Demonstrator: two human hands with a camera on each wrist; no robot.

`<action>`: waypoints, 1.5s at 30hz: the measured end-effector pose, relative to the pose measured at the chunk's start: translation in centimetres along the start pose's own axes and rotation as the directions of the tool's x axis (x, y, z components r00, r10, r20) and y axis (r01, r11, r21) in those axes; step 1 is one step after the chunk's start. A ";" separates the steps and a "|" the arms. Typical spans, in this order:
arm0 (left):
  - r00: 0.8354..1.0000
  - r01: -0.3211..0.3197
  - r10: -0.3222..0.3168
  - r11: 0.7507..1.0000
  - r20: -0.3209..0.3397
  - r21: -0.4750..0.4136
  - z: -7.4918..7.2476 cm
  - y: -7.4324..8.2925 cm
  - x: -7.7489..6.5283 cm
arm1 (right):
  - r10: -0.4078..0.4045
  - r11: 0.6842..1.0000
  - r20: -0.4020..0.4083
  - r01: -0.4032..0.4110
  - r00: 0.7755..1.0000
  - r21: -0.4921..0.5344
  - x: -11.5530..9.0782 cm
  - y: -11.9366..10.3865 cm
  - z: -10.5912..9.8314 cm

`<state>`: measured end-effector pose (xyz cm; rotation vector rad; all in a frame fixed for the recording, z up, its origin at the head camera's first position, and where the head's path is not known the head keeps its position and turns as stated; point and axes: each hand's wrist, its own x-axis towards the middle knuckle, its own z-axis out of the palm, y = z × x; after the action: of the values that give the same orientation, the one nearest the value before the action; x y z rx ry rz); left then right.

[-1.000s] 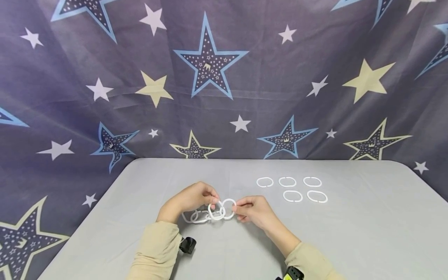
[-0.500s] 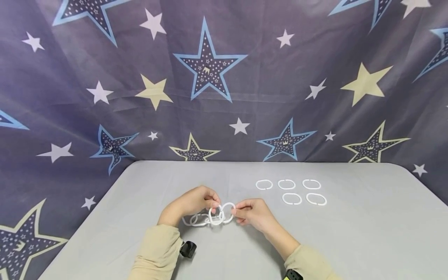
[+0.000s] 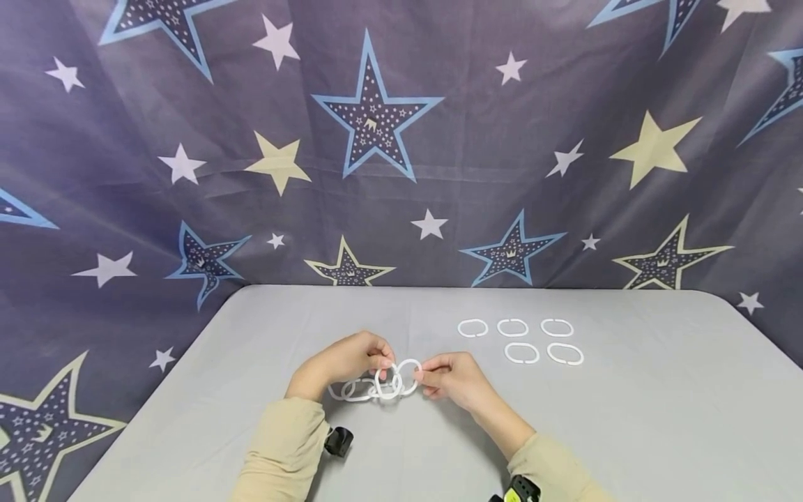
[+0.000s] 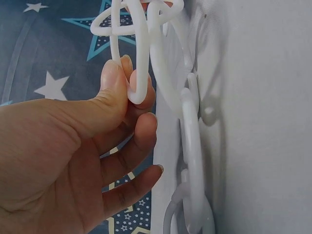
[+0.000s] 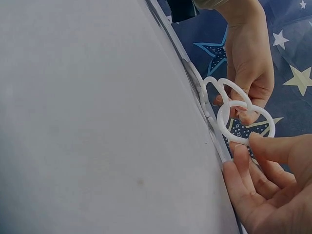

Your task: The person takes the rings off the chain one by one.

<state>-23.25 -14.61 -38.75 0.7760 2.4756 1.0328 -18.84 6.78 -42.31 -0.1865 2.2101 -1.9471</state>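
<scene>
Between its thumb and fingertips, my left hand [image 3: 353, 359] pinches a white oval plastic chain link [image 4: 142, 58], raised off the table. My right hand [image 3: 461, 380] pinches another white link [image 5: 271, 126] at its right side. These two links pass through each other in front of the fingers. More joined white links trail as a short chain [image 4: 193, 161] down from the left-hand link onto the table, partly behind the left hand in the head view. The left hand's other fingers are spread loosely below its pinch.
Several loose white oval links [image 3: 522, 362] lie in two rows on the grey tabletop [image 3: 627, 418], right of and beyond the hands. A star-patterned cloth [image 3: 464, 139] hangs behind the table's far edge. A black device [image 3: 339, 441] sits at the left wrist.
</scene>
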 end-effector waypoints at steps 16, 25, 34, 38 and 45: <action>1.000 0.001 -0.003 0.992 0.013 0.126 -0.7 0.6 0.0 | -0.017 1.000 -0.019 0.017 1.000 -0.009 0.5 -0.2 -0.3; 1.000 0.002 -0.002 0.996 -0.005 0.085 -0.9 0.9 -0.1 | -0.020 1.000 -0.007 0.020 1.000 -0.015 0.4 -0.6 -0.6; 0.995 0.006 0.005 0.994 -0.104 0.109 -1.0 0.6 -0.3 | -0.015 1.000 0.010 0.015 1.000 -0.002 0.5 -0.3 -0.6; 0.980 0.044 -0.008 0.983 -0.197 0.177 -0.9 0.6 -0.4 | -0.004 1.000 0.026 0.003 1.000 0.019 0.5 0.0 -0.5; 0.952 0.080 -0.021 0.981 -0.306 0.179 -0.4 0.9 0.0 | 0.012 0.999 0.017 -0.013 1.000 0.031 0.5 0.3 -0.4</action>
<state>-23.17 -14.28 -37.82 0.6432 2.8747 0.9693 -19.36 7.10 -42.59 -0.1838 2.1632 -1.9652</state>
